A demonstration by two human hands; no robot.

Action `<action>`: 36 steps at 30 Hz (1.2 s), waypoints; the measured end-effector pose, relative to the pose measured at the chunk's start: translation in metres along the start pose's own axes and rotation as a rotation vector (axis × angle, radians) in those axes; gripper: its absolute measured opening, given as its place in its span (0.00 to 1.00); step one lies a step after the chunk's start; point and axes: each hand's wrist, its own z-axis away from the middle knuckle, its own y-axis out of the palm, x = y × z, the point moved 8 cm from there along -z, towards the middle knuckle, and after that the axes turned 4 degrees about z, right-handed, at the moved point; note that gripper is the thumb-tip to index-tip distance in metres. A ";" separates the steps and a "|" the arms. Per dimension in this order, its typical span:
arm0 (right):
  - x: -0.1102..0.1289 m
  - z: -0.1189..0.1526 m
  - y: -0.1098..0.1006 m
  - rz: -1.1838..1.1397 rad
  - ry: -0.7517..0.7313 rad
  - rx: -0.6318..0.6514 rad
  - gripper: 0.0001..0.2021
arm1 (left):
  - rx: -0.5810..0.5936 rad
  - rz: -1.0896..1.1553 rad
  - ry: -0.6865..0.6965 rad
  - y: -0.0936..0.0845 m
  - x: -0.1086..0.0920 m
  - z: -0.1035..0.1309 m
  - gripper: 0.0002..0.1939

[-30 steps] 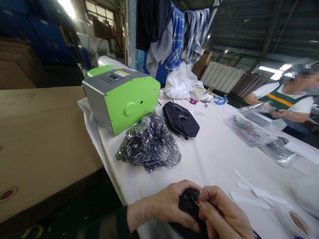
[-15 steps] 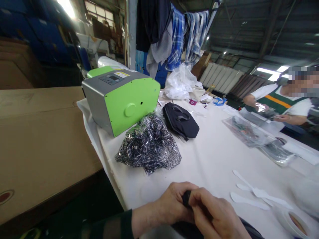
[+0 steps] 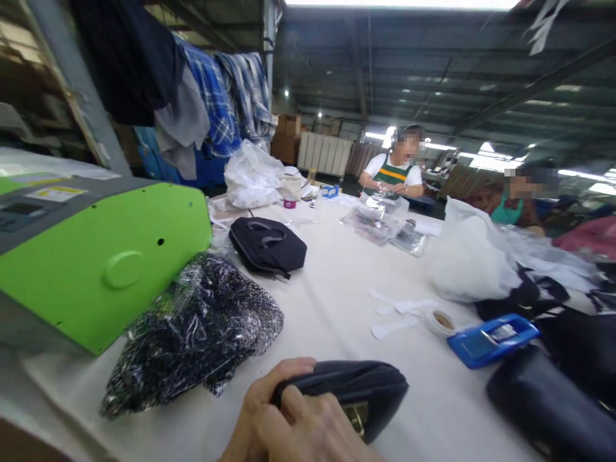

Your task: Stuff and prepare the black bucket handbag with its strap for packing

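Note:
A black handbag (image 3: 378, 388) with a gold metal clasp lies at the front of the table, close to me. My left hand (image 3: 262, 391) is wrapped round its left end, thumb along the top edge. Across its front, my right hand (image 3: 310, 427) has bent fingers closed on the bag's left part, overlapping the left hand; its fingertips are partly hidden. Just to the left of my hands rests a crumpled black-and-silver plastic bag (image 3: 202, 327). Farther back is a black angular pouch (image 3: 269, 247) with a strap handle.
A green-and-grey machine (image 3: 120, 256) occupies the left. White strips (image 3: 399, 314), a tape roll (image 3: 440, 321) and a blue tape dispenser (image 3: 493, 340) lie to the right, near black bags (image 3: 548, 398) and a white plastic bag (image 3: 474, 256). Two people are across the table.
The view has swung right, bringing the blue dispenser and black bags in. The handbag in my hands now shows its body and clasp; earlier my fingers met on a small black part.

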 end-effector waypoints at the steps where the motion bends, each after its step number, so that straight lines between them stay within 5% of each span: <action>1: -0.011 0.009 -0.009 -0.076 0.034 -0.065 0.05 | 0.020 0.014 0.004 0.000 -0.002 0.001 0.13; 3: -0.046 0.036 -0.031 -0.291 0.161 -0.203 0.10 | 0.049 0.073 -0.004 0.002 -0.004 0.002 0.17; 6: -0.115 0.084 -0.040 -0.557 0.469 -0.225 0.13 | 0.044 0.078 -0.003 0.002 -0.005 0.003 0.19; 10: -0.158 0.115 -0.011 -0.797 0.668 -0.078 0.17 | 0.016 0.046 0.048 -0.001 0.001 0.001 0.19; 17: -0.154 0.099 0.020 -0.792 0.731 -0.132 0.15 | 0.025 0.022 0.082 -0.006 0.007 0.000 0.20; 28: -0.157 0.108 0.010 -0.551 0.746 -0.414 0.18 | 0.002 0.041 0.074 -0.006 0.008 0.002 0.21; 31: -0.157 0.106 0.014 -0.699 0.702 -0.335 0.18 | -0.026 0.020 0.083 -0.010 0.011 0.003 0.22; 36: -0.158 0.112 0.028 -1.339 0.508 -0.019 0.18 | -0.152 0.040 0.026 -0.010 0.006 0.008 0.22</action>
